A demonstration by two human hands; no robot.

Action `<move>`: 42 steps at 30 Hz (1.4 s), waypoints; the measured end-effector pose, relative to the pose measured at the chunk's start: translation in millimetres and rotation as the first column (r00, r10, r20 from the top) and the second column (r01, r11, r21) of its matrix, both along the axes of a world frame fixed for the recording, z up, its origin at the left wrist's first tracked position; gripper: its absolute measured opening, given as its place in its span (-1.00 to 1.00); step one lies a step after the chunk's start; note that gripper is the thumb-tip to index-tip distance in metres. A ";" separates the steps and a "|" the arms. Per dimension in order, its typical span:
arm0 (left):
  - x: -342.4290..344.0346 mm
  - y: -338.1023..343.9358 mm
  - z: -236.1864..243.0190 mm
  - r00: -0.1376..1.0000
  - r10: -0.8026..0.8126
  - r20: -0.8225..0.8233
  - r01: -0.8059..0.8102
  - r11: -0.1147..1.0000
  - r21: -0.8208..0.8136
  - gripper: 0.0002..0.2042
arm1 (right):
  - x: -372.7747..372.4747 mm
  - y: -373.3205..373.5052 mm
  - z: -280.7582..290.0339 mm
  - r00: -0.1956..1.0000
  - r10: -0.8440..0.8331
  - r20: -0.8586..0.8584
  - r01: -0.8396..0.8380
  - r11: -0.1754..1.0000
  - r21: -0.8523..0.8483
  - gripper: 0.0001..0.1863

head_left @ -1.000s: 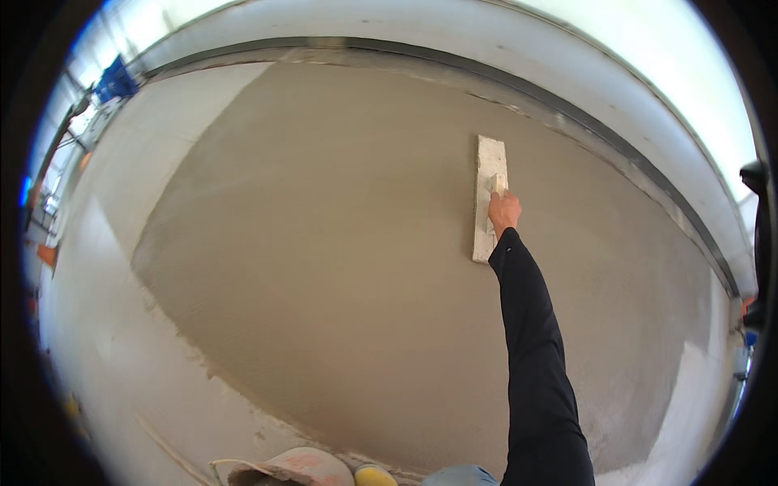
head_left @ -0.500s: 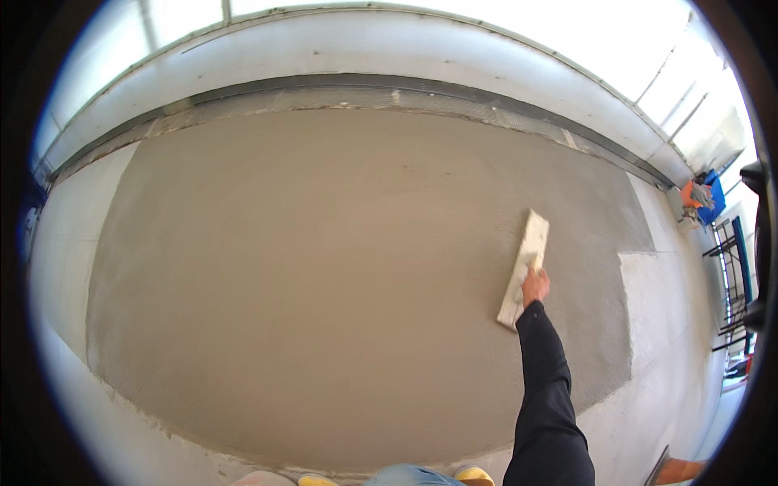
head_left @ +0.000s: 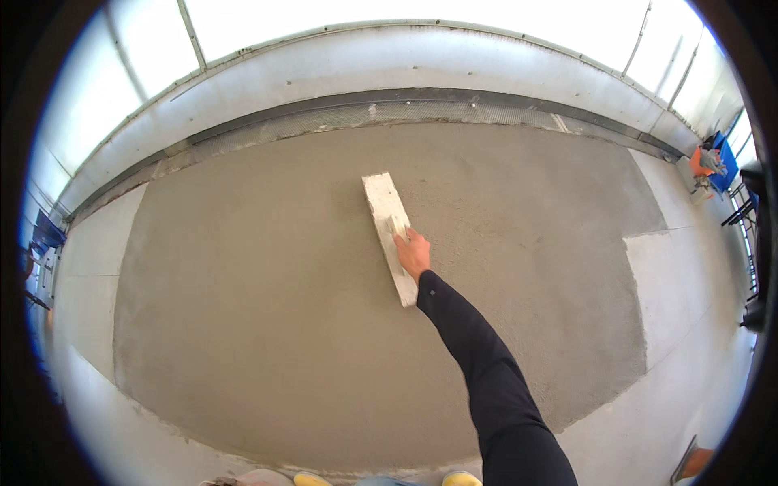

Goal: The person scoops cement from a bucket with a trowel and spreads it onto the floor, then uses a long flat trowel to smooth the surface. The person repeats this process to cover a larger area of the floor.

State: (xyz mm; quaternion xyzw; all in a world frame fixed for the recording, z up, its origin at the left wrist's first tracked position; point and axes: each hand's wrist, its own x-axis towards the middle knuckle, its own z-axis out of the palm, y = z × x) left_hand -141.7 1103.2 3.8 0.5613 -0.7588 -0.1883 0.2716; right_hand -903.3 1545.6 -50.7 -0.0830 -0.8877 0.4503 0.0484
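Observation:
My right hand is closed round the handle of a long, pale hand float. The float lies on a wide patch of wet grey-brown mortar, a little right of its middle, with its far end tipped left. Fine, rough drag marks show in the mortar to the right of the float. A black sleeve covers my right arm, which reaches in from the lower right. I cannot make out my left hand; a pale beige shape at the bottom edge is too cut off to name.
A metal mesh strip runs along the far side below a low white wall. Pale floor slabs border the mortar. At the right stand a blue bin and orange cloth. Yellow shoe tips show at the bottom.
My right hand has swept the float leftward across the mortar, and its far end has swung from pointing right to pointing left. The whole view has shifted slightly.

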 end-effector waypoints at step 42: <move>65.3 31.6 -13.3 0.973 0.064 0.223 -0.030 0.988 -0.151 -0.22 | 244.9 309.5 -20.0 0.759 -0.650 0.048 0.633 0.752 0.182 -0.43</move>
